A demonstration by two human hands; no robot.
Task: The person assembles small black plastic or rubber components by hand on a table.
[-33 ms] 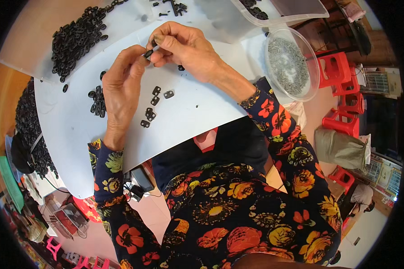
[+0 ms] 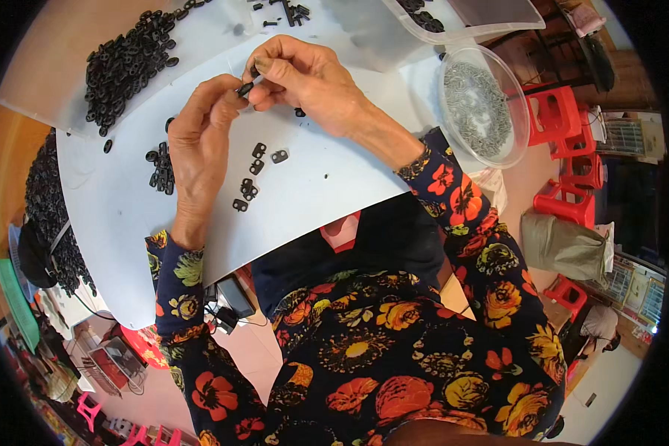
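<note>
Above the white tabletop [image 2: 334,163], my left hand [image 2: 202,141] is closed, pinching a small black plastic piece [image 2: 244,90] between thumb and fingertips. My right hand [image 2: 305,80] meets it from the other side, thumb and forefinger closed on another small dark piece [image 2: 255,71]. Fingers partly hide both pieces, and I cannot tell whether they are joined. Several black two-holed plastic parts [image 2: 257,166] lie on the table below my hands. Left of my left wrist sits a small cluster of black parts [image 2: 161,169].
A large heap of black oval parts [image 2: 130,67] fills the far left. A clear round tub [image 2: 524,111] of small metal pins stands at the right. Thin black pieces [image 2: 293,13] lie at the far edge, near a translucent bin [image 2: 483,30]. Red stools [image 2: 554,115] stand beyond.
My left thumb and fingers have shifted very slightly, showing a little more of the black piece. Everything else looks the same.
</note>
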